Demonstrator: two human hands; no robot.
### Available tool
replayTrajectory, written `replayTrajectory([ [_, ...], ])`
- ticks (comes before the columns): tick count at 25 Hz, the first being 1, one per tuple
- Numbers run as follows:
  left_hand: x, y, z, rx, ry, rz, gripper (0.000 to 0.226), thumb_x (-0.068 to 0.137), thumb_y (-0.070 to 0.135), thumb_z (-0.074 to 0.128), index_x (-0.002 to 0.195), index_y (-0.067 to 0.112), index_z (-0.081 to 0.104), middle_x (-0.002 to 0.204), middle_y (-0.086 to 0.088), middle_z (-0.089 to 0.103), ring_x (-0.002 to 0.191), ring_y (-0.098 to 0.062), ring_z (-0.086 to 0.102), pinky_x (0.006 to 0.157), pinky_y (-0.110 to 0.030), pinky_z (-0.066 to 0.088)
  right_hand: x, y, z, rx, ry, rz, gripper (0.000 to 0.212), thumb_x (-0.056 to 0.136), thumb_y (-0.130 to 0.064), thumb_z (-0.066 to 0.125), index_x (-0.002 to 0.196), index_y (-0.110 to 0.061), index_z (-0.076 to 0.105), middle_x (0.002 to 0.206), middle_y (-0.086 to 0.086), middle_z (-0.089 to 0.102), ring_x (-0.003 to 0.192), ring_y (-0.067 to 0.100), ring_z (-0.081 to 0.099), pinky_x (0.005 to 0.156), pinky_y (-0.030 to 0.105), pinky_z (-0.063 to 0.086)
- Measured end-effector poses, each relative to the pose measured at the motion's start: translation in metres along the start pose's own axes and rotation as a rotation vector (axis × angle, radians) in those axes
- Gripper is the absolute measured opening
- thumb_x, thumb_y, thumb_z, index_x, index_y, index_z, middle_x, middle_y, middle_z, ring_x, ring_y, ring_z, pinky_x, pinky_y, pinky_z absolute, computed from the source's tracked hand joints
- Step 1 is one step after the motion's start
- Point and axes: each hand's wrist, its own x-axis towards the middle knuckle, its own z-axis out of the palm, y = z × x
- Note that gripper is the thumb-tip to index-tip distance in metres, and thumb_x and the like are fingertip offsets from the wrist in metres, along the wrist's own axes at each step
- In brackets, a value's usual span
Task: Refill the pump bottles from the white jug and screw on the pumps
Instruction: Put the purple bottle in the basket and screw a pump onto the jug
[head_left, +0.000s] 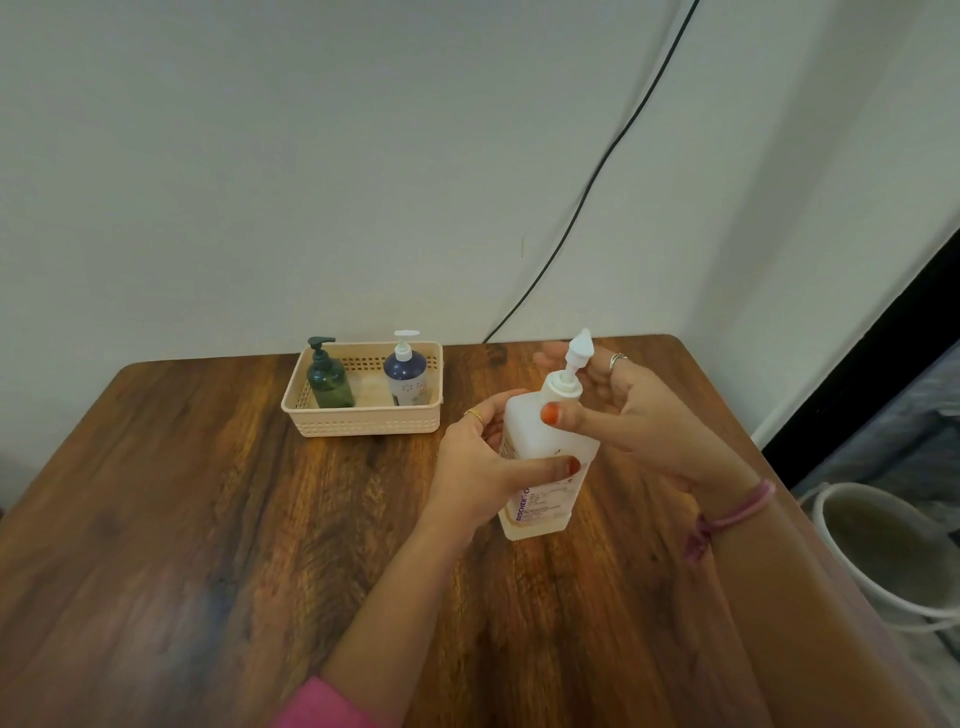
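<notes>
Standing upright at centre right of the frame, the translucent white plastic pump bottle is gripped by the left hand; the right hand pinches its white screw collar directly above.

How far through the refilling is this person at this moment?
Done, it seems: the green bottle and blue bottle stand in the basket with pumps on. In hand: left hand holds the white bottle, right hand at its pump, likely screwing. Left: tightening. No jug is in view.
</notes>
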Motion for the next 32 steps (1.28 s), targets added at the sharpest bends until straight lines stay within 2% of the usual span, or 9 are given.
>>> replayTrajectory([
  [3, -0.001, 0.000, -0.001, -0.007, -0.008, -0.005, 0.076, 0.051, 0.027, 0.095, 0.119, 0.034, 0.062, 0.114, 0.008, 0.069, 0.108, -0.014, 0.065, 0.087, -0.043, 0.059, -0.004, 0.004, -0.002, 0.084, -0.026, -0.037, 0.046, 0.079, -0.024, 0.074, 0.122, -0.015, 0.062, 0.117, -0.006, 0.069, 0.111, 0.014, 0.064, 0.085, 0.034, 0.057],
  [8, -0.003, 0.000, 0.002, -0.016, 0.044, 0.029, 0.078, 0.055, 0.026, 0.094, 0.125, 0.030, 0.059, 0.113, 0.012, 0.067, 0.105, -0.008, 0.064, 0.081, -0.029, 0.060, -0.002, 0.009, 0.035, -0.223, 0.597, -0.013, 0.052, 0.059, -0.059, 0.079, 0.098, -0.026, 0.069, 0.093, -0.018, 0.068, 0.091, 0.003, 0.065, 0.079, 0.038, 0.057],
  [10, -0.005, 0.001, 0.003, -0.025, 0.041, 0.018, 0.079, 0.054, 0.026, 0.094, 0.125, 0.028, 0.059, 0.112, 0.013, 0.067, 0.103, -0.005, 0.065, 0.078, -0.024, 0.059, -0.003, 0.009, 0.047, -0.210, 0.709, -0.034, 0.051, 0.057, -0.064, 0.078, 0.093, -0.030, 0.064, 0.088, -0.017, 0.065, 0.089, 0.004, 0.064, 0.081, 0.042, 0.055],
  [12, -0.006, -0.001, 0.002, -0.040, 0.044, 0.009, 0.080, 0.053, 0.028, 0.094, 0.125, 0.028, 0.060, 0.112, 0.013, 0.069, 0.105, -0.006, 0.065, 0.081, -0.026, 0.060, -0.003, 0.010, 0.043, -0.228, 0.605, -0.029, 0.048, 0.059, -0.062, 0.078, 0.094, -0.037, 0.057, 0.093, -0.018, 0.063, 0.093, 0.003, 0.062, 0.083, 0.037, 0.054],
  [16, -0.004, 0.002, -0.005, -0.041, 0.028, 0.018, 0.085, 0.042, 0.040, 0.092, 0.121, 0.033, 0.062, 0.113, 0.011, 0.069, 0.107, -0.010, 0.066, 0.087, -0.038, 0.059, -0.009, 0.002, 0.017, 0.111, 0.058, -0.056, 0.046, 0.076, -0.032, 0.072, 0.119, -0.033, 0.056, 0.121, -0.014, 0.063, 0.111, 0.003, 0.060, 0.081, 0.021, 0.054],
  [18, -0.004, 0.005, -0.005, -0.027, 0.017, 0.028, 0.081, 0.043, 0.038, 0.093, 0.118, 0.035, 0.062, 0.112, 0.011, 0.069, 0.106, -0.010, 0.066, 0.086, -0.039, 0.059, -0.011, 0.004, 0.015, 0.211, 0.105, -0.106, 0.042, 0.076, -0.022, 0.072, 0.117, -0.021, 0.063, 0.118, -0.008, 0.067, 0.109, 0.010, 0.063, 0.077, 0.023, 0.056],
  [23, -0.005, 0.007, 0.000, 0.049, 0.002, 0.064, 0.074, 0.055, 0.031, 0.093, 0.119, 0.039, 0.058, 0.116, 0.015, 0.065, 0.108, -0.008, 0.062, 0.085, -0.031, 0.059, -0.008, 0.008, 0.048, 0.065, 0.659, -0.003, 0.043, 0.062, -0.033, 0.088, 0.092, -0.026, 0.059, 0.093, -0.011, 0.064, 0.090, 0.009, 0.065, 0.072, 0.034, 0.058],
  [28, -0.004, 0.004, -0.003, 0.012, 0.001, 0.033, 0.078, 0.047, 0.040, 0.092, 0.119, 0.038, 0.061, 0.115, 0.012, 0.068, 0.109, -0.013, 0.064, 0.089, -0.043, 0.058, -0.011, 0.011, 0.022, 0.224, 0.085, 0.019, 0.046, 0.079, -0.029, 0.076, 0.121, -0.025, 0.057, 0.118, 0.001, 0.065, 0.108, 0.019, 0.064, 0.086, 0.042, 0.056],
  [32, -0.004, 0.002, -0.003, 0.023, 0.012, 0.050, 0.076, 0.052, 0.031, 0.094, 0.120, 0.034, 0.061, 0.114, 0.010, 0.067, 0.108, -0.012, 0.064, 0.087, -0.041, 0.059, -0.015, 0.009, 0.028, 0.307, 0.212, 0.003, 0.038, 0.078, -0.018, 0.074, 0.114, -0.015, 0.066, 0.111, 0.001, 0.070, 0.103, 0.020, 0.067, 0.078, 0.037, 0.058],
])
